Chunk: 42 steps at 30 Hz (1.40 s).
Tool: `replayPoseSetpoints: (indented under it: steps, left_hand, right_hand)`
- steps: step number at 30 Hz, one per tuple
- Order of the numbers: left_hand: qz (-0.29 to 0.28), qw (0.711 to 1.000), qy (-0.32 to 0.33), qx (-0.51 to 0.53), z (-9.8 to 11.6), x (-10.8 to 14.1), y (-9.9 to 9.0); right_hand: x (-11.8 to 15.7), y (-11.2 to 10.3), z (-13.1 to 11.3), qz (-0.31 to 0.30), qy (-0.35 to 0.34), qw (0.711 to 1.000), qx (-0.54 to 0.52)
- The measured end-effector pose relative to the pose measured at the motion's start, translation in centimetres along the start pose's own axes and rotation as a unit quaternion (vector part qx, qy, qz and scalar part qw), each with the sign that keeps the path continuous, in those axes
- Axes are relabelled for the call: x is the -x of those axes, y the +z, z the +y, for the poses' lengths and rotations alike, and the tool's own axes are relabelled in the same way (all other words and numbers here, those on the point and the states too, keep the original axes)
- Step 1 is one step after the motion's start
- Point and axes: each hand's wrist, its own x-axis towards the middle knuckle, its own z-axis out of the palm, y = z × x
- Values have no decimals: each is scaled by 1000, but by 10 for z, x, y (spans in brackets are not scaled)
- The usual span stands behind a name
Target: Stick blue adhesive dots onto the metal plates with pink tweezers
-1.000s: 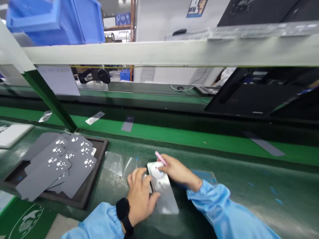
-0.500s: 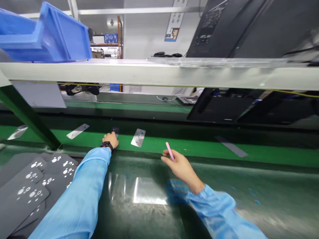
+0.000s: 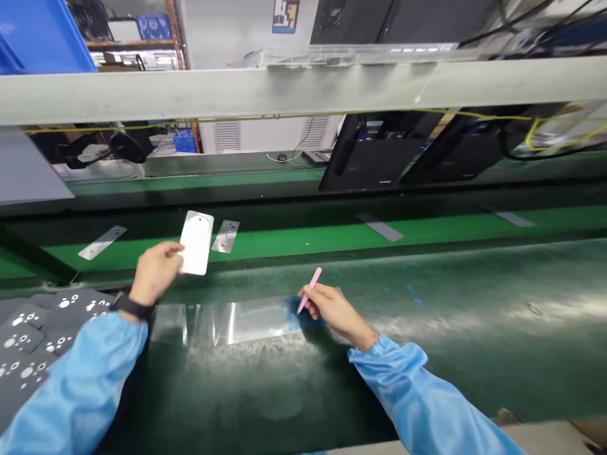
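My left hand, with a black watch on its wrist, grips a white rounded panel by its edge, above the near rim of the green belt. The panel has a small hole near its top end. My right hand pinches a pink plastic pick and hovers over the bench mat. Just left of that hand, a clear plastic film lies flat on the mat. Nearest the panel, a small perforated metal plate lies on the belt.
Several grey sheets with white dot patterns lie at the lower left. Another metal plate and grey strips lie on the green belt. A pale crossbeam spans above, with a blue bin at upper left.
My left hand has come back from the belt and now holds the white panel up. My right hand has moved slightly left with the pick. The view has tilted upward.
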Motion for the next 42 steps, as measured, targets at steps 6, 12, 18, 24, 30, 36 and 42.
replayPoseSetpoints:
  steps: [6, 12, 18, 24, 30, 36, 42]
  left_hand:
    - [-205, 925, -70, 311, 2, 143, 73]
    - [-275, 886, -110, 356, 0, 191, 121]
    - [-280, 933, 17, 227, -1, 192, 94]
    - [-283, 956, 73, 35, 11, 187, 74]
    - [-146, 964, 204, 93, 11, 160, 92]
    - [-112, 955, 262, 81, 4, 138, 123]
    - [-115, 951, 278, 67, 3, 142, 127]
  right_hand:
    - [-17, 12, 0, -36, 14, 998, 57]
    - [-25, 15, 0, -41, 30, 998, 46]
    - [-25, 16, -5, -51, 39, 996, 58]
    - [-26, 16, -5, -64, 43, 995, 61]
    - [-27, 18, -4, -51, 47, 995, 74]
    - [-18, 13, -6, -36, 59, 997, 28]
    - [15, 39, 7, -56, 23, 998, 14]
